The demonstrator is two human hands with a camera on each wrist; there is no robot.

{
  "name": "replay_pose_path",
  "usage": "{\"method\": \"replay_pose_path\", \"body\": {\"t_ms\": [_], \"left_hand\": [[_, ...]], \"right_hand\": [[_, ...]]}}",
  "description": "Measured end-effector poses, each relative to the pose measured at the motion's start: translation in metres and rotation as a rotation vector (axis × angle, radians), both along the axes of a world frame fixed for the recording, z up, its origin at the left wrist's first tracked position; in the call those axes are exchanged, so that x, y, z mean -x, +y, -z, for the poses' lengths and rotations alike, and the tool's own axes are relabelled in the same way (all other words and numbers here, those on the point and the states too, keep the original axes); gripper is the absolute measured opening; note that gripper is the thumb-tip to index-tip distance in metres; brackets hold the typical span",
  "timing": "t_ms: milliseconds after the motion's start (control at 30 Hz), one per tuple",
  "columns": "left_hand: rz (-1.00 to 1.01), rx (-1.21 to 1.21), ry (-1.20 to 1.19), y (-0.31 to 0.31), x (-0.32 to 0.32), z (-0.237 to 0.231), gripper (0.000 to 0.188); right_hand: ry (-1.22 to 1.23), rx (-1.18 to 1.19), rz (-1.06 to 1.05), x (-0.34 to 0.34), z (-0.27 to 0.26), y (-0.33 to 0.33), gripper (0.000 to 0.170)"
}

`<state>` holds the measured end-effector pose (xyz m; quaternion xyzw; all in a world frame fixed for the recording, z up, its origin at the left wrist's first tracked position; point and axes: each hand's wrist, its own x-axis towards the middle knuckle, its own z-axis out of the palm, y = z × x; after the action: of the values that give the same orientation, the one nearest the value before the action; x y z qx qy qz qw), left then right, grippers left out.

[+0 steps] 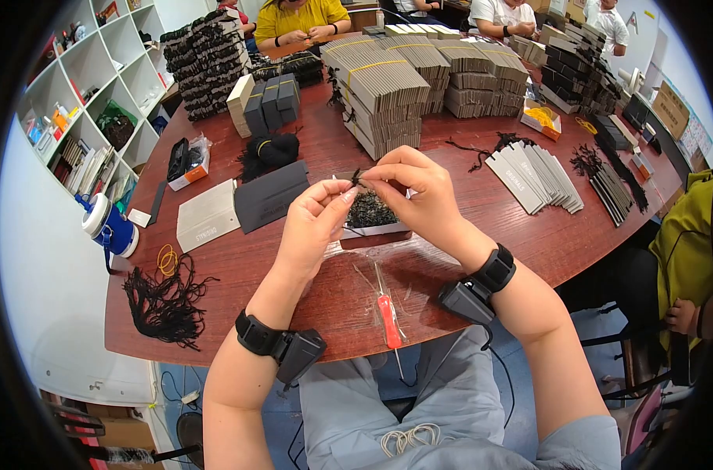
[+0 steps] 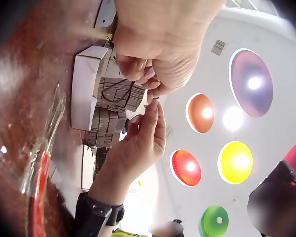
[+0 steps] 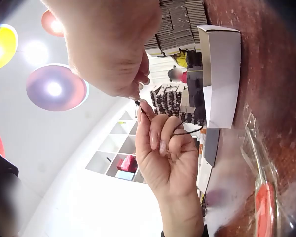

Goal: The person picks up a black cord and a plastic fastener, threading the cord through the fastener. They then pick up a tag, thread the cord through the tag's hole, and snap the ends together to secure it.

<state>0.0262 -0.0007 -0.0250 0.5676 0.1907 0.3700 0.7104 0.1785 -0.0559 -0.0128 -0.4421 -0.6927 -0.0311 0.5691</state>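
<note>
Both hands meet over a small white box (image 1: 381, 230) filled with dark, speckled bits. My left hand (image 1: 319, 218) pinches a thin black cord (image 1: 356, 179) between thumb and forefinger. From the other side my right hand (image 1: 420, 194) pinches the same cord, its fingertips right against the left ones. In the right wrist view, a small dark knot (image 3: 137, 103) shows at the fingertips, and a loop of the cord hangs past the left hand's curled fingers. A red-handled tool (image 1: 388, 323) with a thin metal shaft lies on the table between the forearms, with clear plastic around it.
On the reddish wooden table (image 1: 294, 313) lie black cords (image 1: 164, 305) at left, grey cards (image 1: 532, 178) at right, and a dark folder (image 1: 274, 196). Tall stacks of grey cards (image 1: 384, 86) stand behind the box. A blue jug (image 1: 112, 227) stands at the left edge. Other people sit across.
</note>
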Motion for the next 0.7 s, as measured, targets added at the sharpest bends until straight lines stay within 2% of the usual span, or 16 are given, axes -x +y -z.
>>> {"method": "replay_pose_path", "body": {"t_ms": [200, 300, 367, 467, 500, 567, 700], "left_hand": [[-0.093, -0.053, 0.042, -0.002, 0.0014, -0.002, 0.017], [-0.099, -0.041, 0.031, -0.0032, 0.0015, -0.0032, 0.018], [-0.091, -0.049, 0.037, -0.0022, 0.0023, -0.0025, 0.018], [-0.08, -0.068, 0.05, -0.0015, 0.0027, -0.0016, 0.017], [-0.075, -0.077, 0.055, -0.0016, 0.0026, -0.0014, 0.017], [-0.079, -0.069, 0.076, -0.0029, 0.0017, -0.0028, 0.018], [-0.04, -0.096, 0.103, -0.0031, 0.0022, -0.0021, 0.019]], "right_hand": [[0.031, -0.008, -0.003, -0.0005, 0.0012, 0.001, 0.008], [0.112, 0.068, -0.085, -0.0001, -0.0005, -0.0003, 0.009], [0.409, 0.185, -0.206, 0.0016, -0.0027, 0.0006, 0.01], [0.46, 0.299, -0.255, -0.0017, -0.002, 0.0031, 0.012], [0.46, 0.299, -0.254, -0.002, -0.0018, 0.0024, 0.012], [0.288, 0.319, -0.255, -0.0027, -0.0013, 0.0006, 0.013], [0.287, 0.308, -0.249, -0.0051, 0.0017, 0.0026, 0.011]]}}
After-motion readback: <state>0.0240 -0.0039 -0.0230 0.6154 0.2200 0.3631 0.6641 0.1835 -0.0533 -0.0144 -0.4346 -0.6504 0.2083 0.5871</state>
